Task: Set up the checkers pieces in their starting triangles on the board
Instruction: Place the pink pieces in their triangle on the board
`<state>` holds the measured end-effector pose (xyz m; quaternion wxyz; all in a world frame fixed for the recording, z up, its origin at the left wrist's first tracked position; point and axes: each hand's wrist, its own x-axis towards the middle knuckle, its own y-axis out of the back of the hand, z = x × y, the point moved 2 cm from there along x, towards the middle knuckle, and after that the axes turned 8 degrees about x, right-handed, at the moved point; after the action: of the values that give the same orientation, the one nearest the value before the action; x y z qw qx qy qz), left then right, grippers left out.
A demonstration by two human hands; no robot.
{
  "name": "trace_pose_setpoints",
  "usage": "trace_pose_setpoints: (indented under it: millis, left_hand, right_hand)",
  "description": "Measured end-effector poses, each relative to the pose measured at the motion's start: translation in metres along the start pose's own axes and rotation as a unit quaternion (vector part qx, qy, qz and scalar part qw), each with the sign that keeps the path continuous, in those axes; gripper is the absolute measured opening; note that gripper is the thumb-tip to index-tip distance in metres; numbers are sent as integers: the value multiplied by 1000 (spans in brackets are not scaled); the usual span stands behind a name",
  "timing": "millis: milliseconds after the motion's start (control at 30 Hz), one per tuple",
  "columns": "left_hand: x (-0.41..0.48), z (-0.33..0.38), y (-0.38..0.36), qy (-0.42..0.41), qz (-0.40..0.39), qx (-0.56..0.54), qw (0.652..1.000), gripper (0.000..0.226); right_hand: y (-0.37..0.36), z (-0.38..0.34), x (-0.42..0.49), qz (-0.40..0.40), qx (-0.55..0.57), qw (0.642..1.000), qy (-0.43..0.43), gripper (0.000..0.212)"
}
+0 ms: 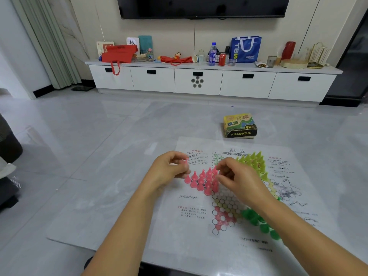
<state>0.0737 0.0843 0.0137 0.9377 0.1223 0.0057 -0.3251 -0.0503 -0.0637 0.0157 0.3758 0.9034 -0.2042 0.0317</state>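
Bright, even indoor light; source out of frame. Shadows faint. Pale glare patches on glossy floor [89, 124] and table [89, 216]. TV [203, 6] dark, dim reflections. Wide-angle bowing toward edges; cabinet [155, 81] line curves. Board [191, 226] print soft, small text unreadable.

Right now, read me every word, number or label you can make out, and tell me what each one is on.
"天津市新新塑料厂": front of the yellow box.
"45": same box, just above that line.
Larger characters on the box: not clear.
"TBS": blue bag on the white cabinet.
Board sheet: title and red and black print too blurred to read.
Bottle and red can labels: too small to read.
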Motion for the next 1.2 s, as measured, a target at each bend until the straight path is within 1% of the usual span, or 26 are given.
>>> trace_pose_setpoints:
  millis: [33, 133, 267, 400, 500, 700, 733, 767, 833, 867, 933, 1000, 1067, 1133, 1200]
  left_hand:
    - [-4, 5, -5, -11, -20, -13, 1000, 20]
    - [-13, 14, -18, -53, -63, 33, 996, 26]
    - [-14, 15, -26, -93, -103, 52, 989, 32]
    - [-13, 13, -27, -106, -109, 79, 985, 32]
    - [-14, 11, -29, -106, -115, 95, 983, 33]
    - [-13, 12, -28, -104, -121, 79, 984, 36]
    - [-12, 12, -24, -101, -103, 76, 987, 34]
    - [-9, 12, -19, -96, -69, 76, 990, 31]
    - [-1, 6, -4, -75, 24, 82, 994, 21]
    - [3, 1, 3, -62, 68, 89, 992, 17]
    - [10, -10, 11, -45, 125, 117, 984, 11]
    - [15, -19, 13, -44, 152, 172, 972, 8]
    - [21, -26, 13, -46, 162, 267, 949, 10]
    - [27, -32, 15, -36, 166, 343, 924, 17]
    - [31, -36, 17, -23, 169, 369, 914, 24]
  right_hand:
    - [0, -4, 1, 7, 24, 1000, 3, 12]
    - [0, -14, 3, 26, 113, 993, -7, 10]
    - [-2, -22, 1, -1, 167, 986, -12, 4]
    - [-2, -22, -2, -28, 193, 981, -5, 1]
    - [-3, -21, -4, -36, 189, 981, 4, 4]
    - [-2, -18, -4, -34, 167, 985, 6, 3]
    - [0, -16, -3, -23, 152, 988, 1, 3]
    - [3, -13, -2, -8, 140, 990, -8, 3]
    - [9, -7, -2, 16, 129, 991, -30, 5]
    - [12, -4, -3, 21, 122, 992, -38, 8]
    - [15, -2, -5, 13, 92, 995, -42, 14]
    - [13, -2, -8, -15, 50, 998, -44, 13]
    - [9, 0, -11, -47, 6, 998, -50, 8]
    - [3, 1, -14, -73, -43, 995, -53, 4]
    - [-2, 2, -16, -88, -83, 992, -44, 9]
